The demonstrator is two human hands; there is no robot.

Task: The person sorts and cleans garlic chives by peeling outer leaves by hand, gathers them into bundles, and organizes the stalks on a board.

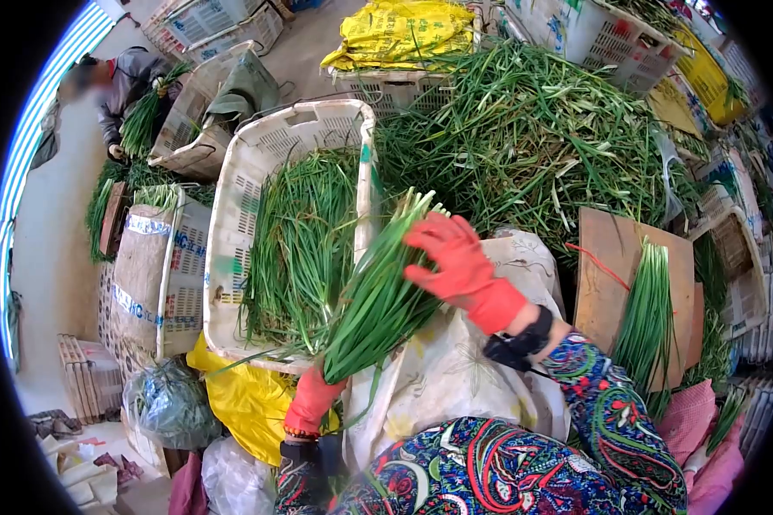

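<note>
A loose bunch of garlic chives (378,300) slants over the near right edge of a white plastic crate (217,283), pale stem ends pointing up and away. My left hand (313,399), in a red glove, grips it low at the leafy end; its fingers are mostly hidden under the leaves. My right hand (459,270), also red-gloved, is beside the stem ends with fingers and thumb apart; whether it touches them I cannot tell. More garlic chives (305,232) lie inside the crate. A pale patterned cloth (464,369) covers my lap.
A large heap of loose green stalks (541,129) lies beyond my hands. To the right, a bundle of chives (648,309) rests on a brown board (605,257). A yellow sack (240,395) sits under the crate. Another person (133,94) handles greens at the far left.
</note>
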